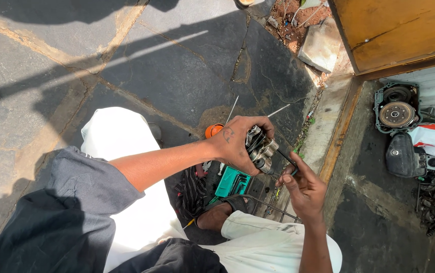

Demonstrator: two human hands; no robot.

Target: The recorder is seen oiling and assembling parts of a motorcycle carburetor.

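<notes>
My left hand (237, 141) grips a small grey metal engine part (260, 149) with several round ports, holding it above my knees. My right hand (303, 187) pinches a thin dark tool (287, 159), whose tip reaches toward the underside of the metal part. Both hands are close together over the ground in front of me. The tool's far end is hidden between the part and my fingers.
A green tool case (232, 182) lies open by my sandalled foot (222, 212). An orange cup (213, 130) and two thin rods (232, 108) rest on cracked stone paving. Engine parts (397, 114) and a black casing (402, 154) lie at right near a yellow door (399, 30).
</notes>
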